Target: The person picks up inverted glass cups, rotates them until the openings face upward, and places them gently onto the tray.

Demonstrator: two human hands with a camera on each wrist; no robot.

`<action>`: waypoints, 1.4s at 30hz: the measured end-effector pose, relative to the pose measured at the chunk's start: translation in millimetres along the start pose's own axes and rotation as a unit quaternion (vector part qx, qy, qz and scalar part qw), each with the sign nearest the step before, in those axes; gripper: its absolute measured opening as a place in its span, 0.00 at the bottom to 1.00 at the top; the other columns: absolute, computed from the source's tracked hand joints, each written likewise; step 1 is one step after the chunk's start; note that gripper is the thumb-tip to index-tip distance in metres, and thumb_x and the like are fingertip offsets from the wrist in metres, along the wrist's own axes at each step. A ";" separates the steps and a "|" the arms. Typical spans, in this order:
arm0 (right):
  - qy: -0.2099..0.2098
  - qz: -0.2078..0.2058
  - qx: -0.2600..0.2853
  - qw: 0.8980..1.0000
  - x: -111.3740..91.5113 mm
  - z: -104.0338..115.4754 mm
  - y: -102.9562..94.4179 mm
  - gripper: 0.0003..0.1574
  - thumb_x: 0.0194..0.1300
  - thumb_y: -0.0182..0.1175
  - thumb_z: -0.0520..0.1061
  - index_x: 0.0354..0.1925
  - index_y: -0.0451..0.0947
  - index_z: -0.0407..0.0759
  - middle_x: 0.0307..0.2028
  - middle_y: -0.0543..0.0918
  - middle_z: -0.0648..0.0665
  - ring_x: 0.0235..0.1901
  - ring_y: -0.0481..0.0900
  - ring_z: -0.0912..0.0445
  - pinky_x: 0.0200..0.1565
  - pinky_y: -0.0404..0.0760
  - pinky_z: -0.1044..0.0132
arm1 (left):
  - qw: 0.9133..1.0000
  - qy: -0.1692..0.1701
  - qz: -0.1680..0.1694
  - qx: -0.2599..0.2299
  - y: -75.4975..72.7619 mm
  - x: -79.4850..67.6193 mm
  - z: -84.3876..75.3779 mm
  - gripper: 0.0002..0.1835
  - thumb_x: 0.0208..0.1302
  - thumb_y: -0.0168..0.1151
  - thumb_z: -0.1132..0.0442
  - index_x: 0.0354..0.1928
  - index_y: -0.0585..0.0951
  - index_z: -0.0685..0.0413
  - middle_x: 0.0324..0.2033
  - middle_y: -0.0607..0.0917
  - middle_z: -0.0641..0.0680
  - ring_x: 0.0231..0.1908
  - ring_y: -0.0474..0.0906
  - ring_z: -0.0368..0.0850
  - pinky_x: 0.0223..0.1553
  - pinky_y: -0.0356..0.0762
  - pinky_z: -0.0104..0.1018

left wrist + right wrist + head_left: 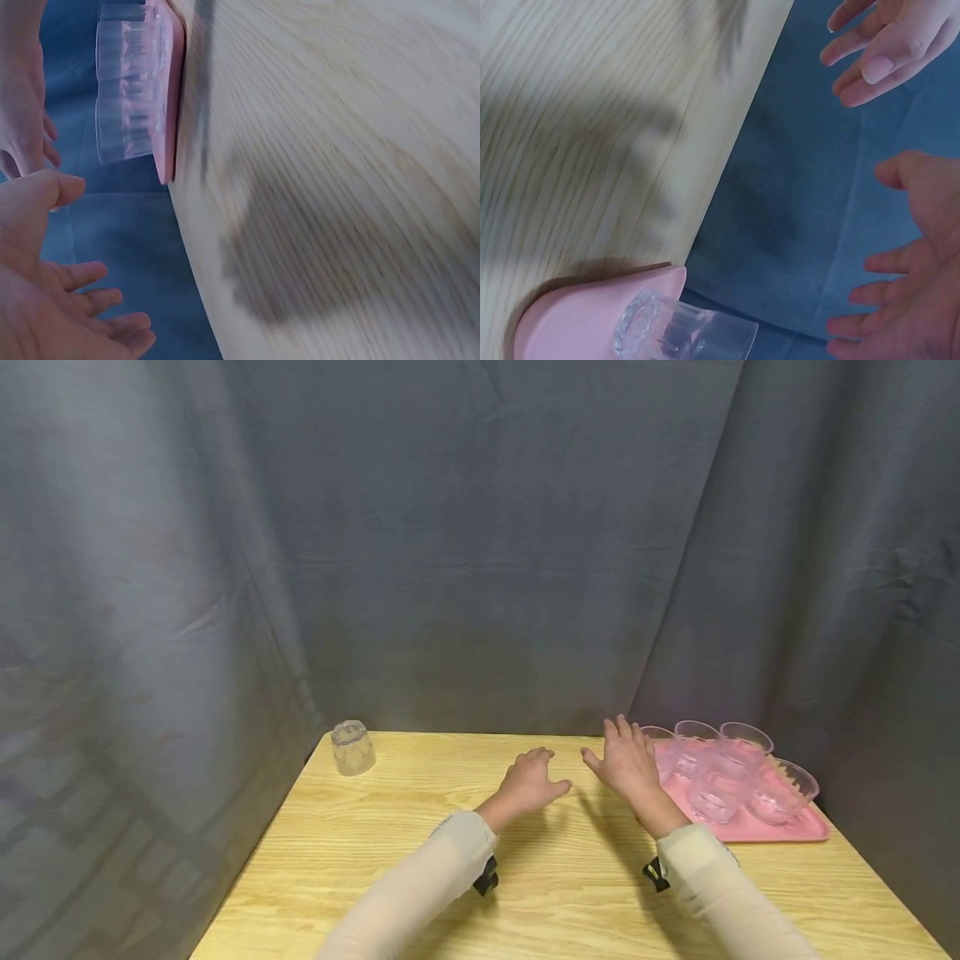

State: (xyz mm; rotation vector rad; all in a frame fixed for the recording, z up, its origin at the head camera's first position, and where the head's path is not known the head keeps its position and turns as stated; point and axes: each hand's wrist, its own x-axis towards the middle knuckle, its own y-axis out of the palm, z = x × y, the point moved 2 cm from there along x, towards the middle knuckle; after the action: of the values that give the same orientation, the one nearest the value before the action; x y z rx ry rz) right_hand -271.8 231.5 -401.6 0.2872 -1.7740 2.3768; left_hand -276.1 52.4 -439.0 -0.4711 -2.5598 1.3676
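Observation:
Both hands hover above the wooden table [420, 860], apart from each other and holding nothing. The left hand [527, 783] has its fingers spread and its thumb out, over the middle of the table. To its right, the right hand [626, 766] is raised with spread fingers, nearest to a pink tray [780, 833]. Several clear cups stand upright on that tray, among them a front one [715, 802] and a right one [776, 793]. In the right wrist view, a clear cup [720, 337] shows near the tray's corner. Part of the leftmost cup is hidden behind the right hand.
A single clear cup [352, 748] stands upside down at the table's far left corner. Dark grey curtains [480, 568] enclose the table at the back and both sides. Black cameras sit on the wrists, such as the left wrist camera [487, 877].

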 end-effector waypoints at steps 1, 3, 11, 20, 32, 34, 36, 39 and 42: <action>-0.002 0.000 0.000 1.000 -0.5 1.2 -0.1 0.49 0.68 0.60 0.58 0.71 0.61 0.26 0.72 0.57 0.21 0.71 0.53 0.24 0.71 0.51 0.30 | 1.000 0.000 -0.001 0.002 -1.6 -0.7 1.5 0.37 0.68 0.63 0.42 0.72 0.70 0.55 0.73 0.68 0.57 0.71 0.64 0.57 0.70 0.64 0.53; -0.006 -0.001 0.001 1.000 -1.6 3.9 -0.3 0.48 0.68 0.60 0.58 0.71 0.61 0.25 0.72 0.58 0.21 0.71 0.53 0.24 0.70 0.51 0.30 | 1.000 0.002 -0.004 0.007 -4.9 -2.3 4.2 0.37 0.68 0.63 0.42 0.72 0.70 0.55 0.73 0.68 0.57 0.71 0.65 0.57 0.70 0.64 0.53; -0.017 0.001 0.011 1.000 -4.9 10.8 1.2 0.49 0.68 0.60 0.59 0.71 0.61 0.26 0.71 0.59 0.21 0.70 0.54 0.24 0.70 0.50 0.30 | 1.000 -0.001 -0.011 0.018 -18.5 -9.4 14.6 0.37 0.68 0.64 0.43 0.72 0.70 0.55 0.73 0.67 0.58 0.71 0.64 0.58 0.70 0.64 0.54; -0.024 -0.004 0.013 1.000 -7.1 19.4 -0.1 0.49 0.67 0.61 0.59 0.71 0.62 0.27 0.71 0.60 0.22 0.70 0.56 0.25 0.70 0.53 0.30 | 0.999 0.000 -0.028 0.016 -38.3 -18.3 36.1 0.36 0.67 0.65 0.45 0.71 0.71 0.57 0.73 0.68 0.60 0.71 0.64 0.60 0.69 0.64 0.56; -0.037 -0.013 0.018 0.999 -10.1 29.8 2.1 0.47 0.66 0.62 0.58 0.70 0.63 0.27 0.70 0.62 0.22 0.69 0.57 0.24 0.69 0.56 0.31 | 0.999 -0.019 -0.049 0.010 -70.4 -31.5 70.9 0.37 0.68 0.63 0.46 0.72 0.69 0.58 0.72 0.68 0.60 0.71 0.62 0.62 0.71 0.61 0.57; -0.040 -0.013 0.020 0.999 -10.4 31.3 2.6 0.48 0.66 0.62 0.57 0.70 0.63 0.27 0.70 0.62 0.22 0.69 0.58 0.24 0.69 0.57 0.31 | 0.998 -0.021 -0.054 0.011 -75.1 -34.0 75.8 0.37 0.68 0.63 0.46 0.72 0.69 0.59 0.73 0.67 0.61 0.71 0.62 0.62 0.71 0.60 0.58; -0.043 -0.014 0.020 0.999 -10.1 32.2 4.0 0.48 0.66 0.62 0.57 0.70 0.63 0.26 0.70 0.62 0.22 0.69 0.58 0.24 0.68 0.57 0.31 | 0.998 -0.021 -0.059 0.010 -79.6 -36.3 80.4 0.37 0.68 0.64 0.46 0.72 0.69 0.60 0.72 0.67 0.62 0.71 0.62 0.63 0.70 0.61 0.59; -0.046 -0.012 0.022 0.999 -10.1 33.5 5.9 0.48 0.66 0.62 0.58 0.70 0.63 0.27 0.70 0.62 0.22 0.69 0.58 0.25 0.68 0.58 0.31 | 0.998 -0.025 -0.064 0.010 -85.0 -38.9 88.3 0.37 0.68 0.64 0.46 0.72 0.69 0.59 0.72 0.67 0.62 0.71 0.62 0.64 0.70 0.61 0.60; -0.049 -0.009 0.024 0.999 -10.3 35.4 7.0 0.48 0.66 0.62 0.58 0.70 0.63 0.27 0.70 0.62 0.22 0.69 0.58 0.25 0.68 0.57 0.30 | 0.997 -0.032 -0.072 0.010 -90.1 -41.4 96.0 0.37 0.68 0.64 0.46 0.71 0.69 0.60 0.71 0.69 0.63 0.70 0.63 0.64 0.69 0.63 0.60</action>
State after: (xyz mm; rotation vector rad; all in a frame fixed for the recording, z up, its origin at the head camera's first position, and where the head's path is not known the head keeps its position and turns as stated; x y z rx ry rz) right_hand -261.6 195.5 -400.8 0.4294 -1.7501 2.4344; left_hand -285.1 -83.7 -418.0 -0.2370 -2.5716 1.3767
